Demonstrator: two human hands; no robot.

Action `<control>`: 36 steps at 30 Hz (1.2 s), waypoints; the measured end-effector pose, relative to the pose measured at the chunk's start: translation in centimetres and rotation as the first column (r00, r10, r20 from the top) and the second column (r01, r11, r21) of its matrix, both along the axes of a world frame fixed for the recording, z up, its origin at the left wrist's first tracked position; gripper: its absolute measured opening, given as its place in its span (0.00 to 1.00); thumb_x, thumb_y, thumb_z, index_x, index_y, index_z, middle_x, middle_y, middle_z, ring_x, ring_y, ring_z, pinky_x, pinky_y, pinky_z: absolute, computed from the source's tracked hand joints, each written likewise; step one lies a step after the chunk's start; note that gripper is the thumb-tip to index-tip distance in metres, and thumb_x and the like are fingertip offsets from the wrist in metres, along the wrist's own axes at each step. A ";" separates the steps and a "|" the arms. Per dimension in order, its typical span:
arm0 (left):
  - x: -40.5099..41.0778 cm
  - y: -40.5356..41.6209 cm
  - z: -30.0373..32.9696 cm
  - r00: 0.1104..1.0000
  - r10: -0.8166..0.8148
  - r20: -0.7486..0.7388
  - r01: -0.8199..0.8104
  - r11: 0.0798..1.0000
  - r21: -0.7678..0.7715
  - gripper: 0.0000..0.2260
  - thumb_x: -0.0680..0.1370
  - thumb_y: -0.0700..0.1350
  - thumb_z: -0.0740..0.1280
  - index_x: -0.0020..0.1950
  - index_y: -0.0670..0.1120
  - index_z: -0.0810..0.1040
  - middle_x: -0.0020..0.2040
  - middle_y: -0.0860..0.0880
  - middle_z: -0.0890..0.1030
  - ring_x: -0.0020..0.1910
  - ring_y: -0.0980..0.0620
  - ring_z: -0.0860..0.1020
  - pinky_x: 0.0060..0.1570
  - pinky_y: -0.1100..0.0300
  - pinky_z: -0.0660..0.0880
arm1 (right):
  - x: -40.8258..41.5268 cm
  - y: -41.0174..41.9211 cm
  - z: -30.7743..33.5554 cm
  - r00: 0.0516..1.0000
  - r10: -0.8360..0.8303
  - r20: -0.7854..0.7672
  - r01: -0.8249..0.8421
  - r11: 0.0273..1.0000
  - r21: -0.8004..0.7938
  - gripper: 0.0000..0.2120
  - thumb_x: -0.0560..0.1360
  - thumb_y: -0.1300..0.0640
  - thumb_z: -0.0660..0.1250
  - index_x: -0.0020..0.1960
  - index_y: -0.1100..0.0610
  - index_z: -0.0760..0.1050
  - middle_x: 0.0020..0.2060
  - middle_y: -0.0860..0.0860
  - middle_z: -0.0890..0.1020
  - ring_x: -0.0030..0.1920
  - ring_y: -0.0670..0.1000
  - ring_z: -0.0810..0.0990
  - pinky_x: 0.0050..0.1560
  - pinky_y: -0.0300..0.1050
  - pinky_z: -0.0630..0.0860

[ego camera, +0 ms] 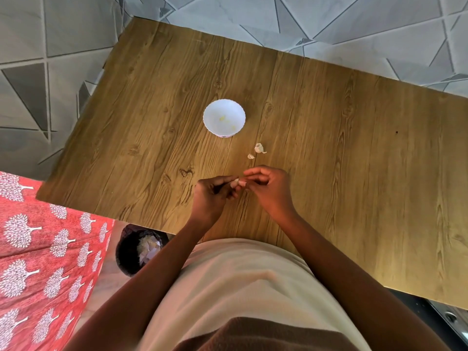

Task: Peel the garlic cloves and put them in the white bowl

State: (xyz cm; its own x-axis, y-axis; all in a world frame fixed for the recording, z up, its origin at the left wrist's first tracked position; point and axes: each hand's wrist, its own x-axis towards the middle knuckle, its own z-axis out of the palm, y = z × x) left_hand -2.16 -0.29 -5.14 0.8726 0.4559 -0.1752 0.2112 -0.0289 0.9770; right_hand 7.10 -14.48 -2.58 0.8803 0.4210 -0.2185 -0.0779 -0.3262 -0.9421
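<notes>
A pale garlic clove [235,183] is pinched between the fingertips of both hands. Two more cloves [259,148], still in papery skin, lie at its 1 o'clock. The white bowl [224,118] sits upright at 12 o'clock, holding yellowish bits.
</notes>
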 end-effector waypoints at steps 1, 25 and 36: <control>0.0 0.0 0.0 1.000 -0.004 0.008 0.004 1.000 -0.003 0.09 0.81 0.34 0.70 0.59 0.37 0.85 0.42 0.42 0.87 0.35 0.51 0.81 0.40 0.61 0.79 | 0.0 0.0 0.0 1.000 -0.011 -0.019 0.011 1.000 0.013 0.10 0.71 0.65 0.79 0.51 0.59 0.84 0.41 0.51 0.88 0.43 0.48 0.88 0.49 0.46 0.84; -0.4 0.0 0.7 0.982 -0.176 0.075 0.158 0.966 0.204 0.10 0.82 0.35 0.68 0.61 0.40 0.85 0.41 0.46 0.84 0.36 0.54 0.80 0.38 0.60 0.77 | -0.1 0.0 1.7 0.959 -0.090 -0.269 0.129 0.983 0.131 0.09 0.68 0.72 0.78 0.44 0.64 0.82 0.36 0.62 0.85 0.36 0.56 0.85 0.43 0.50 0.85; -0.4 0.1 0.0 0.999 -0.038 0.018 0.037 0.999 0.027 0.07 0.83 0.35 0.67 0.57 0.37 0.85 0.41 0.41 0.85 0.36 0.50 0.80 0.36 0.59 0.77 | 0.2 -0.4 1.1 0.998 -0.047 -0.050 0.048 0.999 0.023 0.08 0.68 0.72 0.78 0.44 0.65 0.82 0.34 0.59 0.84 0.33 0.49 0.83 0.37 0.42 0.81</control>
